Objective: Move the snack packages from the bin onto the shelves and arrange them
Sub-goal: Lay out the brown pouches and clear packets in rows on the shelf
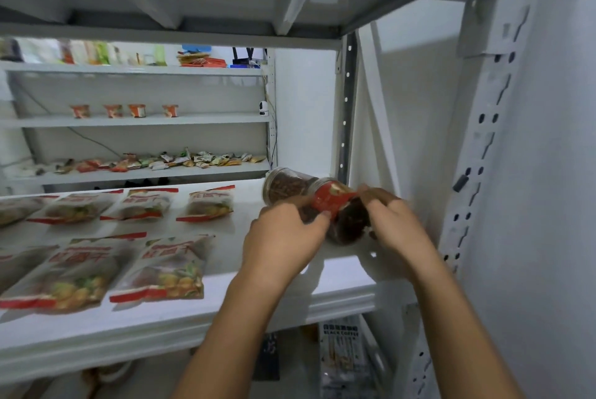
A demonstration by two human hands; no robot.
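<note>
Two bare hands meet at the right end of a white shelf (pixel 290 289). The left hand (pixel 283 237) and right hand (pixel 396 224) both grip a red-labelled jar (pixel 338 211) (tilted, dark contents); a second jar (pixel 287 185) lies just behind, snack bags (pixel 167 269) to the left

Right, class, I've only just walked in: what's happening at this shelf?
A person is stocking a white shelf. Both hands, left hand and right hand, hold a clear jar with a red label, tilted at the shelf's right end. A second jar lies behind it. Flat snack bags lie in rows to the left.
</note>
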